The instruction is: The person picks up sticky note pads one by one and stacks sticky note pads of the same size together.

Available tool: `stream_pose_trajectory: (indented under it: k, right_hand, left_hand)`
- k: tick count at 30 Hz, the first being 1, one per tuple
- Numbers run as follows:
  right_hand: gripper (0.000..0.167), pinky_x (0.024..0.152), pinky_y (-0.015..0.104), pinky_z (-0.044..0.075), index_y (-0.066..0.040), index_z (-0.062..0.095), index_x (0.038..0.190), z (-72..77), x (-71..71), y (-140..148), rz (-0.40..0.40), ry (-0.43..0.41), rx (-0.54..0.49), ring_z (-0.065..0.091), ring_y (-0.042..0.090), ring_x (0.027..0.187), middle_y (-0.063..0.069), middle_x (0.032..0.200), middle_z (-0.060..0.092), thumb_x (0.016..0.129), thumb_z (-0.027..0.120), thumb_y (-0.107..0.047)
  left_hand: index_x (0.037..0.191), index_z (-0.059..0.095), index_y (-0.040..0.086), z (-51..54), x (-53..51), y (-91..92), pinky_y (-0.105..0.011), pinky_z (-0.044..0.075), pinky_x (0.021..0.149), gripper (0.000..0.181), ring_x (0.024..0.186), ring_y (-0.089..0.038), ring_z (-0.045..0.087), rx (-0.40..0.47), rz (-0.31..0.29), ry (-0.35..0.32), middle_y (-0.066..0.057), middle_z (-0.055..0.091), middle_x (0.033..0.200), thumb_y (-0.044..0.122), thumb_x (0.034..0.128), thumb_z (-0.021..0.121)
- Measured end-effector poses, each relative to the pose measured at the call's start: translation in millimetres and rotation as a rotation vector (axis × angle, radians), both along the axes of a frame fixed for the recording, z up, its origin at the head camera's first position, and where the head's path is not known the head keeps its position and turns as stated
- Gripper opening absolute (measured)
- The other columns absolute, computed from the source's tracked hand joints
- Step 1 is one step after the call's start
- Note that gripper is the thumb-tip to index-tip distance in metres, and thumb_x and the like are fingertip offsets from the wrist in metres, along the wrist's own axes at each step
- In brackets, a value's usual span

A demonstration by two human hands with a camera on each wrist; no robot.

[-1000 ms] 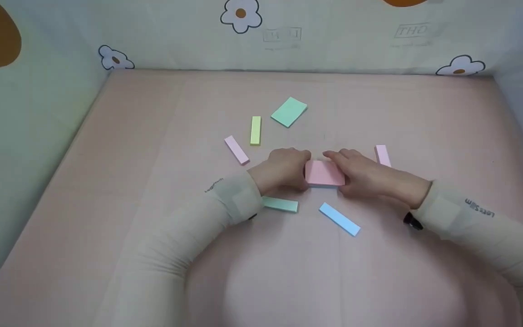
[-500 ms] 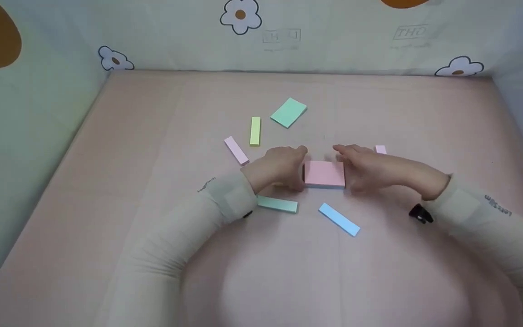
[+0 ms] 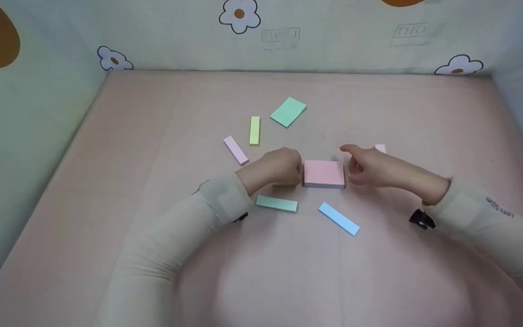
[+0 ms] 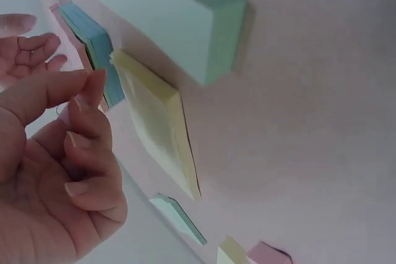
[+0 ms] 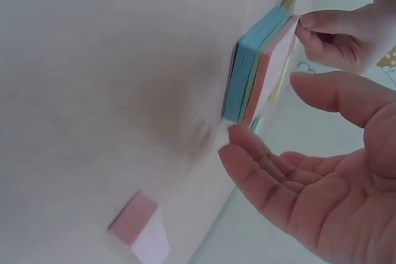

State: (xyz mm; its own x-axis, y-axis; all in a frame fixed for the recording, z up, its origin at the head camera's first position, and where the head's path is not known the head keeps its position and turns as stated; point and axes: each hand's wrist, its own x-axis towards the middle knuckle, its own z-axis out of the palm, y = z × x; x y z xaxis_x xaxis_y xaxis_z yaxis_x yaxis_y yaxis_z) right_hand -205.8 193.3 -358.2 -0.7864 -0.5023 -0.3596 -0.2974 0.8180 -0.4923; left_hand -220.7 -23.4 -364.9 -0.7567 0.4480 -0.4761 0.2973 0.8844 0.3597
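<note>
Across the wide pink surface (image 3: 266, 281), the right hand (image 3: 372, 168) is held with thumb and forefinger spread and nothing gripped, while the left hand (image 3: 274, 167) is curled, thumb and forefinger tips brought together with nothing seen between them. Between the two, on the surface, a stack of paper pads (image 3: 324, 173) is flanked closely; whether it is touched by the left fingertips cannot be told. If a side were knocked by a knuckle, the layers could be slid out of line, since they appear merely to be laid one on another. The yellow pad (image 4: 151, 115), lying by the left hand, could be pushed askew if that hand were lowered, and the green strip (image 3: 276, 203) could be swept aside if it were drawn back low. As for materials, the surface is matte and faintly creased, cloth by its look. The stack is squared like a block, its smooth pink top underlain by orange, green and blue bands. The green pad (image 3: 288, 112) is flat and thin, and the yellow one seems slightly bowed. Slim, straight-edged bars are formed by the blue strip (image 3: 339, 219), the pink strip (image 3: 235, 150) and the yellow strip (image 3: 254, 131)
</note>
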Motion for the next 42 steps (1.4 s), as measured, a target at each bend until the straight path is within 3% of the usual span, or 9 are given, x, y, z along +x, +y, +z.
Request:
stream_pose_trajectory:
  k: [4, 10, 17, 24, 42]
  right_hand:
    - [0.061, 0.065, 0.029, 0.041, 0.006, 0.027, 0.137, -3.9, 3.5, -3.7, 0.005, -0.045, -0.013, 0.050, 0.017, 0.069, 0.007, 0.079, 0.060, 0.082, 0.053, 0.002]
    - [0.061, 0.071, 0.031, 0.043, 0.006, 0.028, 0.137, -7.1, 6.2, -3.8, 0.049, -0.045, -0.055, 0.052, 0.017, 0.073, 0.008, 0.081, 0.064, 0.084, 0.058, 0.002]
    - [0.059, 0.069, 0.030, 0.041, 0.004, 0.028, 0.138, -7.8, 6.7, -3.9, 0.054, -0.047, -0.047, 0.051, 0.018, 0.074, 0.007, 0.081, 0.062, 0.082, 0.048, 0.009]
    - [0.060, 0.069, 0.029, 0.040, 0.006, 0.029, 0.135, -6.5, 8.4, -4.2, 0.082, -0.032, -0.037, 0.051, 0.014, 0.070, 0.004, 0.077, 0.062, 0.077, 0.045, 0.010]
    - [0.060, 0.067, 0.028, 0.041, 0.003, 0.029, 0.137, -4.2, 8.0, -6.4, 0.035, -0.109, -0.025, 0.050, 0.018, 0.073, 0.008, 0.081, 0.060, 0.081, 0.048, 0.010]
  left_hand:
    - [0.096, 0.068, 0.008, -2.3, 4.3, 4.2, -0.025, 0.037, 0.058, 0.016, 0.073, -0.017, 0.050, -0.007, -0.021, -0.005, -0.005, 0.060, 0.083, 0.016, 0.0859, 0.059]
    - [0.098, 0.068, 0.007, -1.5, 5.5, 7.8, -0.025, 0.038, 0.059, 0.017, 0.073, -0.017, 0.051, -0.024, -0.031, 0.014, -0.006, 0.061, 0.086, 0.016, 0.0849, 0.062]
    - [0.099, 0.067, 0.007, -2.9, 5.2, 9.4, -0.025, 0.039, 0.060, 0.019, 0.073, -0.018, 0.052, -0.018, -0.022, 0.022, -0.006, 0.060, 0.086, 0.017, 0.0846, 0.063]
    - [0.092, 0.068, 0.004, -5.4, 5.2, 10.1, -0.024, 0.037, 0.055, 0.014, 0.066, -0.016, 0.049, -0.028, -0.060, 0.053, -0.007, 0.063, 0.083, 0.013, 0.0837, 0.061]
    - [0.098, 0.067, 0.006, -3.1, 6.7, 10.2, -0.024, 0.040, 0.060, 0.017, 0.072, -0.017, 0.051, -0.010, -0.019, 0.031, -0.006, 0.061, 0.088, 0.016, 0.0855, 0.062]
